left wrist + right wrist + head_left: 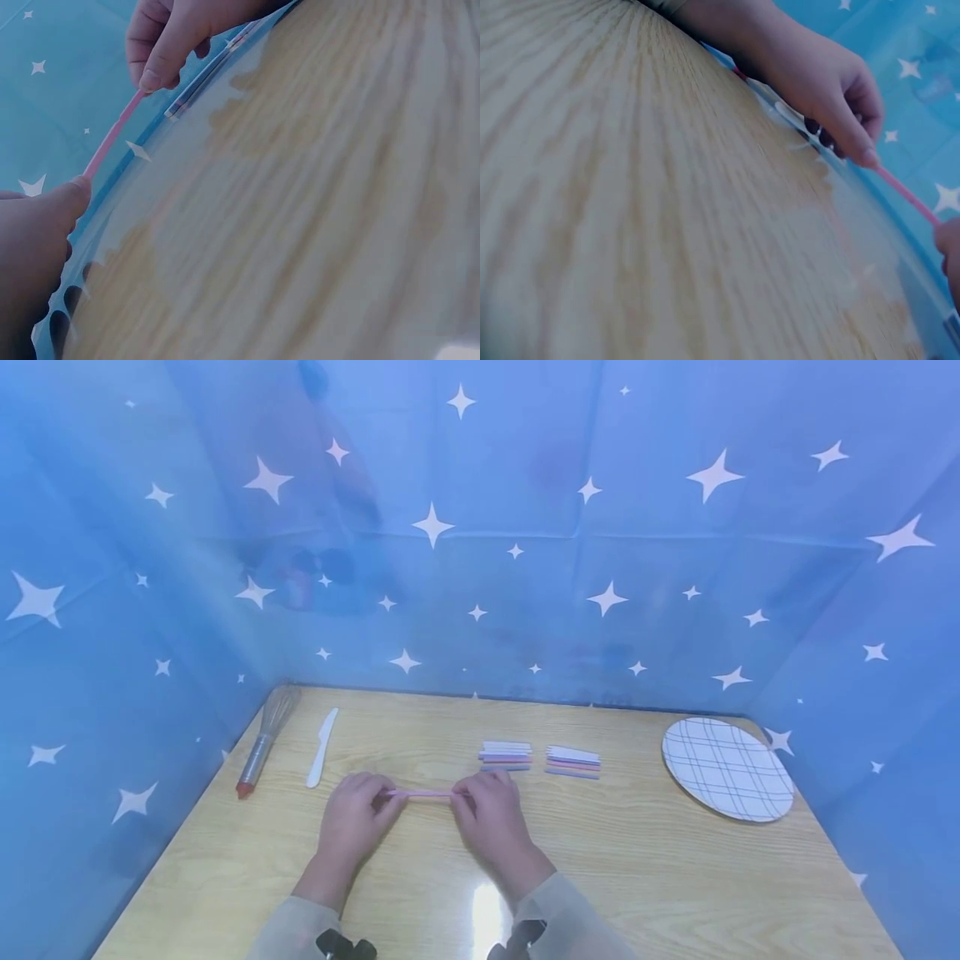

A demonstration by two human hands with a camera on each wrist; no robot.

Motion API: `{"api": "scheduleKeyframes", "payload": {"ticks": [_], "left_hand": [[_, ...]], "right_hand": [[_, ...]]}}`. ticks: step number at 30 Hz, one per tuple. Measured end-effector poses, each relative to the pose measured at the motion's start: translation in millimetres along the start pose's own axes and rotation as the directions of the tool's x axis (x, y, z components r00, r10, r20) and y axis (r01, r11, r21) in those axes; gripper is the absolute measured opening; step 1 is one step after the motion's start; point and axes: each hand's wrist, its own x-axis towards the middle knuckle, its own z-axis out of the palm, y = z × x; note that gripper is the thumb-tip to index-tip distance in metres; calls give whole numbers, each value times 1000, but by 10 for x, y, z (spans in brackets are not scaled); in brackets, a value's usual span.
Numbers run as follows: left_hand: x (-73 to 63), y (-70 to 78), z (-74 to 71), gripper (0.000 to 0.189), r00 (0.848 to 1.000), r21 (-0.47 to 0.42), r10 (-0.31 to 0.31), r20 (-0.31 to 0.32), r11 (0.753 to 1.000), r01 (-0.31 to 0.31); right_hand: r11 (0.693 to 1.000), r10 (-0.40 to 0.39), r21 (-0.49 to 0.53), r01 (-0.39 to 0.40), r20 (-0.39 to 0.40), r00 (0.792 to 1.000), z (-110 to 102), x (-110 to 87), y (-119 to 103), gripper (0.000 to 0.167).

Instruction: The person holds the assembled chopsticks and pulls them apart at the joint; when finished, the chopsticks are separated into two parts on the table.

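Observation:
A thin pink stick runs level between my two hands over the middle of the table. At its left end my left hand pinches it between thumb and fingers. My right hand grips the other end the same way, so only the middle stretch of the stick shows. In the left wrist view that stretch has a small uneven spot partway along. Just beyond my right hand lies a row of short coloured sticks, white, purple and pink. A second row of similar sticks lies to its right.
A white plastic knife lies beyond my left hand. Left of it is a wire whisk with a red handle end. An oval-looking white plate with crossed lines sits at the far right. Blue starred curtain borders the wooden table.

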Motion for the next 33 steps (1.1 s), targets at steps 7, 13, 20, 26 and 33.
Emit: {"api": "scheduleKeyframes", "payload": {"ticks": [7,13,20,26,33], "left_hand": [[35,63,89,21,1000,-10,-5,30,1000,5],[123,206,200,19,999,-48,-5,47,999,7],[236,396,363,23,997,-49,6,76,999,-3],[305,544,531,22,994,-40,52,98,998,-48],[412,786,712,21,984,-71,42,172,997,-30]], "right_hand": [[1000,11,-26,-12,-24,1000,-65,-46,109,9],[999,12,-45,-15,-47,999,-215,-62,225,13],[997,56,-51,-59,-59,997,-424,-101,367,15],[998,24,-58,-31,-113,993,-566,-194,543,13],[994,34,-94,-49,-148,988,-775,-266,774,14]]}}
